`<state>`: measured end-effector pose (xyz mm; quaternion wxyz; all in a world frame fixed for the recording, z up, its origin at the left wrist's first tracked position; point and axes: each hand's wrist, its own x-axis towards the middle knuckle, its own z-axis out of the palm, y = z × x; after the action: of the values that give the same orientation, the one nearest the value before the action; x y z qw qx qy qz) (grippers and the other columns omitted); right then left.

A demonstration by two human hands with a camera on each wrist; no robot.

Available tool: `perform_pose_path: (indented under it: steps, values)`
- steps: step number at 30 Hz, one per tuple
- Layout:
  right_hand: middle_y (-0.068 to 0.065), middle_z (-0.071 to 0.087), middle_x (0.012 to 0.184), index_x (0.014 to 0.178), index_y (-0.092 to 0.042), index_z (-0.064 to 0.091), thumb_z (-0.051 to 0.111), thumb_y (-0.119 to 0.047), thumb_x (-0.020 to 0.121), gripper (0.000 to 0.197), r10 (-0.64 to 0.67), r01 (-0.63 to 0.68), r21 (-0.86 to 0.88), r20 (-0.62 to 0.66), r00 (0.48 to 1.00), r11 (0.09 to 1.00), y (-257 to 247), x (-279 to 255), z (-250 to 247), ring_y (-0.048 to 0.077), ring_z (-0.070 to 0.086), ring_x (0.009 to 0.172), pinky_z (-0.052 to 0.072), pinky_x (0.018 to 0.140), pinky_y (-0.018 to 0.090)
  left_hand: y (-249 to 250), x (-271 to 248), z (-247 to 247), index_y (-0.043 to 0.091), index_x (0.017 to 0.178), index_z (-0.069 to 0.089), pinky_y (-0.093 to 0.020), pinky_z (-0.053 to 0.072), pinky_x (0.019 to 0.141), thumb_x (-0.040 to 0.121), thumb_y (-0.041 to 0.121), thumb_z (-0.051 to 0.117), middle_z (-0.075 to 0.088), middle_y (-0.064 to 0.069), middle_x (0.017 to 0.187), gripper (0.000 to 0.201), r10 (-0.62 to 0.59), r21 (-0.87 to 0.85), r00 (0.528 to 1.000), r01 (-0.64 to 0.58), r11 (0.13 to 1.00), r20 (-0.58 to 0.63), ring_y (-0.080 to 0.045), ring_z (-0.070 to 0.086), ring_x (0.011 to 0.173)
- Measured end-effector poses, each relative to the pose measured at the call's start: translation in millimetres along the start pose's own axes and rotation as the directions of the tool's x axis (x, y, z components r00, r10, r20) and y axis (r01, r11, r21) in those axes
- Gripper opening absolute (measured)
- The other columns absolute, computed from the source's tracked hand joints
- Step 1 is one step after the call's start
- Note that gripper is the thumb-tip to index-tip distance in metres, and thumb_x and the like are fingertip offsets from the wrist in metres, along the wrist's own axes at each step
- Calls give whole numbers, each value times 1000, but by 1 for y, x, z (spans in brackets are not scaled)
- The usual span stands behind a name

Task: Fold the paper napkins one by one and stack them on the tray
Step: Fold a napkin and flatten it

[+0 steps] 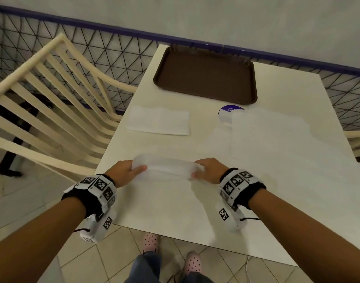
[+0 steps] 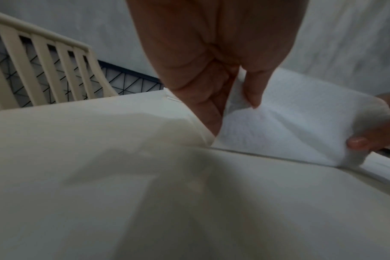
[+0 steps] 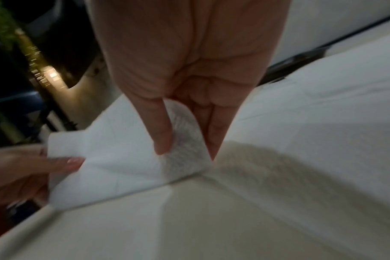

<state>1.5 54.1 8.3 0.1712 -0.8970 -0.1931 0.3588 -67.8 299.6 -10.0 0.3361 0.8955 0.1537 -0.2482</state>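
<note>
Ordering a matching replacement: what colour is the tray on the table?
The tray is dark brown, clearest in the head view.

A white paper napkin [image 1: 163, 168] lies near the front of the table, bent over on itself into a long loose strip, its two ends lifted. A folded napkin [image 1: 159, 121] lies flat farther back on the left. Open white napkins [image 1: 277, 137] spread flat on the right. The brown tray [image 1: 205, 58] sits empty at the far edge
</note>
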Motion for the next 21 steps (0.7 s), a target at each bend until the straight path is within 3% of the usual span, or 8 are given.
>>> perform_pose_path:
  steps: [2,5,8,12,15,17,19,21]
  values:
    - [17,64,115,116,1,60,56,-24,92,34,67,-66,136,-8,998,989,7,9,-4,29,60,107,44,83,29,-3,7,-3,6,120,58,-33,46,89,96,37,43,61,-16,118,42,-16,-56,1000,16,998,9,-29,57,102]
    - [9,62,87,78,-7,59,57,-18,92,18,159,-151,320,2,987,935,10,23,-5,16,61,65,49,57,14,-9,17,-9,5,114,61,-38,50,88,95,37,47,63,-16,112,40,-59,-147,998,62,987,27,-34,62,100]
    - [2,58,69,64,-15,48,57,-16,92,29,200,-179,444,-1,980,878,6,33,-6,9,56,56,51,59,18,-14,24,-14,5,105,63,-38,51,89,92,40,51,67,-19,105,39,-111,-172,993,115,978,37,-31,64,92]
    - [4,59,70,68,-12,51,56,-20,93,26,241,-221,439,9,970,871,3,46,-6,17,58,59,52,63,23,-14,32,-17,5,100,63,-36,53,80,91,38,54,66,-17,98,35,-159,-225,987,159,961,20,-30,65,86]
    - [14,65,85,95,0,61,55,-23,93,24,253,-225,390,-21,967,893,0,51,-6,22,60,61,52,66,24,-14,38,-19,2,100,62,-32,54,75,91,38,53,67,-17,96,38,-177,-187,983,182,965,43,-30,66,80]
    - [19,67,94,101,3,61,55,-24,93,28,257,-230,359,-29,966,905,-1,53,-6,18,58,57,51,64,22,-14,39,-19,6,93,61,-26,54,69,91,36,54,67,-16,94,32,-183,-183,981,190,965,58,-27,64,70]
    - [19,67,94,94,-1,62,55,-24,93,25,264,-241,332,-27,964,912,-2,54,-6,16,57,55,50,60,20,-13,41,-19,6,91,61,-26,53,73,91,37,54,69,-19,95,31,-189,-161,980,196,967,61,-29,64,70]
    - [16,65,90,101,2,62,56,-25,93,29,281,-257,337,-23,959,906,-1,56,-6,20,59,58,51,63,22,-12,41,-19,3,96,62,-31,52,80,92,40,51,70,-21,98,38,-200,-113,978,206,972,62,-33,68,81]
